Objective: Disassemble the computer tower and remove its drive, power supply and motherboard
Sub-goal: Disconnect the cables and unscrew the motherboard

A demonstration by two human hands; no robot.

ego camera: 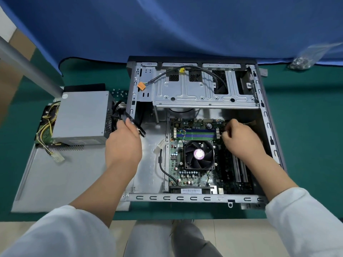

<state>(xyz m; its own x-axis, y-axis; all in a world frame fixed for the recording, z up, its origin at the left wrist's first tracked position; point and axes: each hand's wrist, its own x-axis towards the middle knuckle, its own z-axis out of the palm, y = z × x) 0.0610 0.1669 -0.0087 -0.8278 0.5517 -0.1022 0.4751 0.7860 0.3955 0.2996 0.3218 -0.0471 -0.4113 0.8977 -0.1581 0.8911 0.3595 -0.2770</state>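
Note:
The open computer tower (267,125) lies on its side on the green table. The green motherboard (176,164) sits inside it with a black fan (199,154) at its middle. The grey power supply (81,115) stands outside, left of the case, on the removed side panel (61,179). My left hand (123,143) grips a bundle of black cables (137,127) at the case's left wall. My right hand (239,140) is curled over the board's right upper part, fingertips pinching something small that I cannot make out.
A drive cage (194,89) spans the back of the case, with a black cable and orange connector (141,86) draped over it. Loose screws (120,93) lie behind the power supply. A plastic bag of parts (304,60) rests at the back right on blue cloth.

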